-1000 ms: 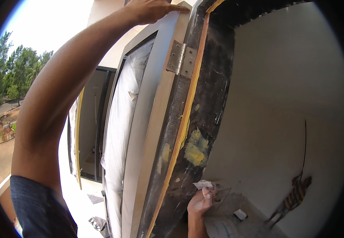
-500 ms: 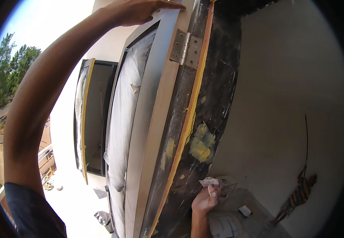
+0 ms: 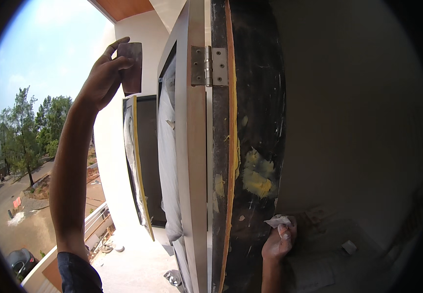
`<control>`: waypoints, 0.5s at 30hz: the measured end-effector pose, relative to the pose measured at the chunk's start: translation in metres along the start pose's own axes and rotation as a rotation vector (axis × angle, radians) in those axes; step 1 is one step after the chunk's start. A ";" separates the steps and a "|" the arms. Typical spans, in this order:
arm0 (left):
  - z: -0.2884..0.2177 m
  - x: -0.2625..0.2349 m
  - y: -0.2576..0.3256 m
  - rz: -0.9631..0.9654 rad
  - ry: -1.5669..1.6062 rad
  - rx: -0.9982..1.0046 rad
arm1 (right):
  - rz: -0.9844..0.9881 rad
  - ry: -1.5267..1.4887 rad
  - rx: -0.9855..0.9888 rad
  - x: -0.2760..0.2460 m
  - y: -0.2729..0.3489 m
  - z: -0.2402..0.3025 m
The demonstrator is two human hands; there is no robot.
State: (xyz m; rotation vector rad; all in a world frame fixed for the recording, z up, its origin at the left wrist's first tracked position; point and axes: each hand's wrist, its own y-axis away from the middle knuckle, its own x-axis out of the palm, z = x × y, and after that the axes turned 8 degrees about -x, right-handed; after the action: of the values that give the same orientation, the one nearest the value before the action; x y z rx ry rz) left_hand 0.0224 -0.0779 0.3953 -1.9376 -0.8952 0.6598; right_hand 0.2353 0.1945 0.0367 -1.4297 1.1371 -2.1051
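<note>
My left hand [image 3: 101, 80] is raised at the upper left, gripping a flat, dark reddish-brown rectangular piece [image 3: 132, 75] between thumb and fingers. Beside it stands a door leaf [image 3: 198, 146] seen along its edge, its panel covered with whitish plastic film [image 3: 170, 161]. A metal hinge [image 3: 208, 66] joins the leaf to a dark frame [image 3: 258, 112]. Yellow putty [image 3: 260, 181] is smeared in a patch on that frame, and a yellow strip runs down its edge. Low on the right, my right hand [image 3: 276, 246] pinches a crumpled whitish scrap [image 3: 279, 221] next to the frame.
Behind the door leaf, a second yellow-edged panel [image 3: 140, 180] stands ajar on the pale outside wall. A railing [image 3: 99, 215] edges the balcony floor at the left, with a road and trees beyond. The room at the right is very dark.
My left hand has come away from the top of the door leaf, moving left and down; the reddish-brown piece now shows in it. The view has shifted, and the room looks darker.
</note>
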 end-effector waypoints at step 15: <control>-0.046 0.086 -0.068 -0.180 -0.237 0.207 | -0.043 -0.085 0.072 0.000 0.001 0.000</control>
State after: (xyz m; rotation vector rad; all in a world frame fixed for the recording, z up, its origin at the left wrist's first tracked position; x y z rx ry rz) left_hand 0.0856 -0.0082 0.4681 -1.5964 -1.0878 0.8507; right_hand 0.2352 0.1936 0.0357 -1.5073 0.9977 -2.0709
